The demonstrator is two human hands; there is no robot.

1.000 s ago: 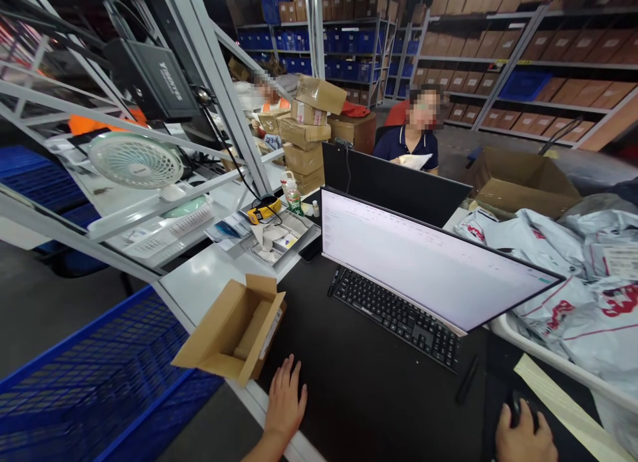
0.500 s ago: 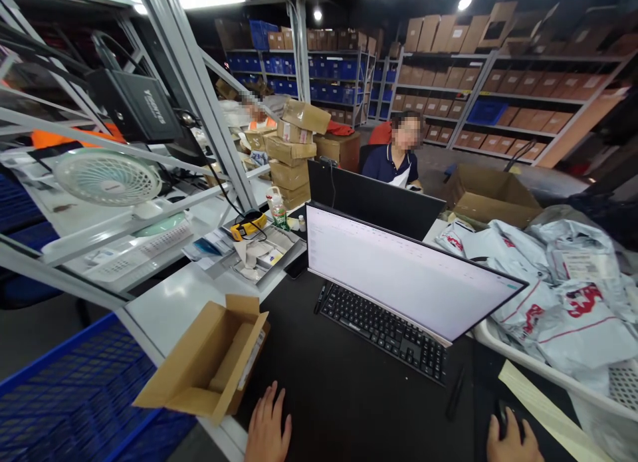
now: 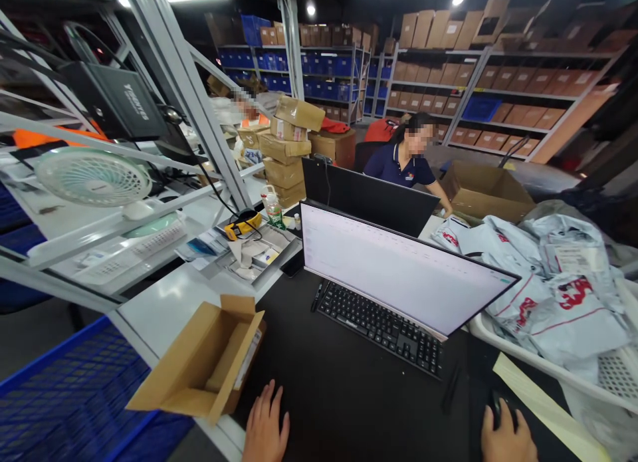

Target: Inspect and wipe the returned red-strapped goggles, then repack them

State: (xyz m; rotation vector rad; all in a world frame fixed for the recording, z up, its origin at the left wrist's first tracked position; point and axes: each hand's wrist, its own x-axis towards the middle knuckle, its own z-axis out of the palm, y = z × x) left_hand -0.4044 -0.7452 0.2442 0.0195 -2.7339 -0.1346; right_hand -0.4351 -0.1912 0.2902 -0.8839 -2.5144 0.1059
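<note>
My left hand (image 3: 266,422) lies flat on the black desk mat (image 3: 339,395), fingers stretched out and holding nothing. Just to its left stands an open cardboard box (image 3: 209,362) with its flaps up; the hand is apart from it. At the lower right, my right hand (image 3: 507,435) is wrapped over a black computer mouse (image 3: 495,409), which it mostly covers. A lit monitor (image 3: 393,269) stands ahead of both hands, with a black keyboard (image 3: 381,329) under its lower edge. The text on the screen is too small to read.
A white basket (image 3: 523,349) of grey plastic mailer bags (image 3: 573,309) stands at right, a paper strip (image 3: 543,402) beside the mouse. A blue crate (image 3: 74,389) sits lower left; a metal tray (image 3: 272,266) lies behind the box. Across the desk sits a person (image 3: 406,159).
The person across the desk has leaned and stretched an arm toward the bags. The view has shifted slightly. My left hand stays flat and my right hand stays on the mouse.
</note>
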